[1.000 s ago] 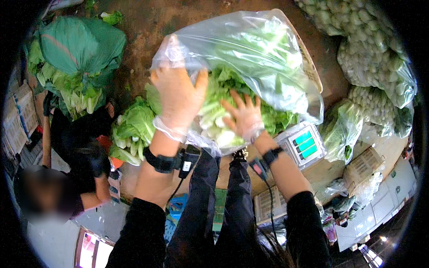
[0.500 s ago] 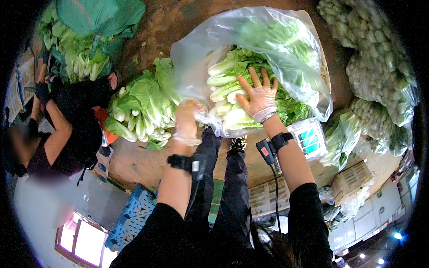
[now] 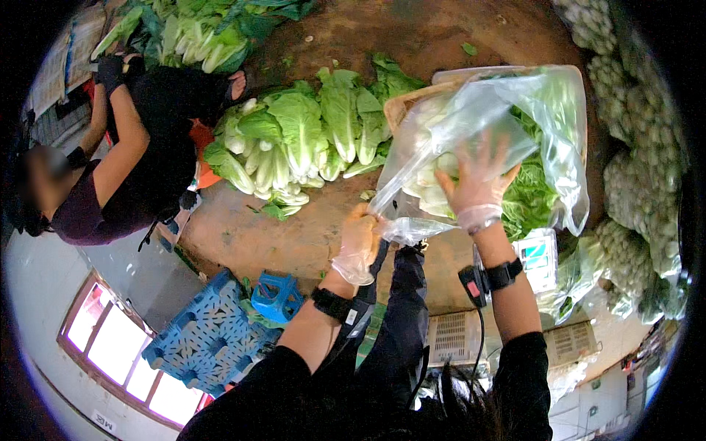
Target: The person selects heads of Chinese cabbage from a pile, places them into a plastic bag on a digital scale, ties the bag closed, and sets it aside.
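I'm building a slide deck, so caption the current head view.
Gloved left hand grips the edge of a clear bag; right hand spread over leafy greens inside.

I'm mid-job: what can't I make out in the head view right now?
All in the head view:
Clear bag edge inside left hand: hidden by the hand.
Right hand: far end blurred against the bag.
Scale readout: glare and small size.
Upper greens: cut off by the top edge.

Head view, left of 2 side-by-side fisheyes, facing down from above, left hand and right hand close below near mid-frame, floor farther off, window bent at lower left.
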Demonstrator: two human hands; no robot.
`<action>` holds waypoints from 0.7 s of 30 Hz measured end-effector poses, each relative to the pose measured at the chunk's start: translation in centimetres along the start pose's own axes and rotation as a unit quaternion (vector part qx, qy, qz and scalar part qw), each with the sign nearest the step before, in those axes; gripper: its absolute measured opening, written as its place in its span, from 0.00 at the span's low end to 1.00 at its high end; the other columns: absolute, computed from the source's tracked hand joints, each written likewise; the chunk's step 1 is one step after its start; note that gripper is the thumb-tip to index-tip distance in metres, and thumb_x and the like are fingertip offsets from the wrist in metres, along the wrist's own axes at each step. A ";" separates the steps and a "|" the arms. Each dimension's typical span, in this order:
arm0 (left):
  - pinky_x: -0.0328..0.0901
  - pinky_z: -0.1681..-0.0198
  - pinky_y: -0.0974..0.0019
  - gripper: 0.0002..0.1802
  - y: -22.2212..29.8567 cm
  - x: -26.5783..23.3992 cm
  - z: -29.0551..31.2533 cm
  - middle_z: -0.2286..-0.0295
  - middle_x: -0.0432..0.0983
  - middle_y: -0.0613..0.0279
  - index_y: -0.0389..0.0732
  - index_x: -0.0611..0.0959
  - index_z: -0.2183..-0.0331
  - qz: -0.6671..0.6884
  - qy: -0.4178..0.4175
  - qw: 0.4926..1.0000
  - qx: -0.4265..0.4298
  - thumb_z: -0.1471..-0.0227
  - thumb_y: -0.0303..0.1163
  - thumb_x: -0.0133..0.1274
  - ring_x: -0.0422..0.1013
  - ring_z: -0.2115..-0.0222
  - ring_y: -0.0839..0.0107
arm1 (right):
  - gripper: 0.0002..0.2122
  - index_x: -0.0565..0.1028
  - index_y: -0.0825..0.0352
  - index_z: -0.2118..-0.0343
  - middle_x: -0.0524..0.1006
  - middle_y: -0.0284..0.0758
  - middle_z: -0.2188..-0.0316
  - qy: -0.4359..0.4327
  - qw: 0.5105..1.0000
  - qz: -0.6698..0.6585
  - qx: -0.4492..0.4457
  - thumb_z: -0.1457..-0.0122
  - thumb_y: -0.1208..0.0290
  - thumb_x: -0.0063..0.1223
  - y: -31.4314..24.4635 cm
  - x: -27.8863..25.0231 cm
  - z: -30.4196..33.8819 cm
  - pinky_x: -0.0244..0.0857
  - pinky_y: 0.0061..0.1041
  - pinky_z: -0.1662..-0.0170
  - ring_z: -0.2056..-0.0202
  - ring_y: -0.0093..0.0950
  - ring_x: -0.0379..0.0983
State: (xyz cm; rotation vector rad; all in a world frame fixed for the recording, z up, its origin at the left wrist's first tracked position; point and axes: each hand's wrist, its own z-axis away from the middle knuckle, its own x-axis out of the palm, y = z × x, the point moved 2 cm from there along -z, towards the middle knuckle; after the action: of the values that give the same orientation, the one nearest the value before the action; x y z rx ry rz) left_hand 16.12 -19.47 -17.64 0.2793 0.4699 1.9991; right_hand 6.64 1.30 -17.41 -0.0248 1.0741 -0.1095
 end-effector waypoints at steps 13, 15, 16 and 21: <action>0.53 0.85 0.73 0.08 2.8 0.7 6.7 0.86 0.56 0.72 0.42 0.66 0.69 0.131 -0.271 0.899 -0.319 0.56 0.23 0.40 0.55 0.87 0.79 | 0.30 0.60 0.47 0.45 0.55 0.33 0.42 0.040 0.955 -0.283 -0.074 0.51 0.39 0.35 2.1 11.3 -3.2 0.41 0.54 0.46 0.43 0.39 0.49; 0.52 0.85 0.73 0.05 2.6 1.1 8.1 0.85 0.57 0.70 0.43 0.66 0.71 0.208 -0.297 0.874 -0.324 0.55 0.26 0.42 0.55 0.87 0.79 | 0.31 0.61 0.47 0.46 0.57 0.33 0.44 0.042 0.948 -0.308 -0.074 0.52 0.38 0.35 2.0 11.7 -3.1 0.44 0.53 0.47 0.44 0.38 0.51; 0.51 0.86 0.73 0.03 1.3 1.9 9.1 0.85 0.59 0.69 0.44 0.66 0.74 0.283 -0.327 0.851 -0.299 0.55 0.27 0.43 0.55 0.87 0.78 | 0.31 0.62 0.47 0.46 0.58 0.33 0.44 0.034 0.936 -0.345 -0.069 0.52 0.37 0.35 1.9 12.0 -3.2 0.45 0.52 0.47 0.45 0.38 0.51; 0.58 0.83 0.69 0.08 -1.4 7.6 7.6 0.82 0.63 0.67 0.41 0.68 0.69 0.182 -0.381 0.877 -0.230 0.55 0.25 0.46 0.60 0.86 0.75 | 0.33 0.64 0.48 0.48 0.62 0.33 0.47 -0.121 0.273 -0.944 0.140 0.54 0.34 0.37 3.9 13.6 -4.5 0.50 0.49 0.48 0.47 0.37 0.56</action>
State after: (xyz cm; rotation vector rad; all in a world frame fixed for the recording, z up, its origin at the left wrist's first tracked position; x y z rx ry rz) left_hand 16.76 -10.59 -11.46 0.8524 -0.5971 2.0807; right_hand 9.37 3.93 -31.74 -1.0133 0.0481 -2.4373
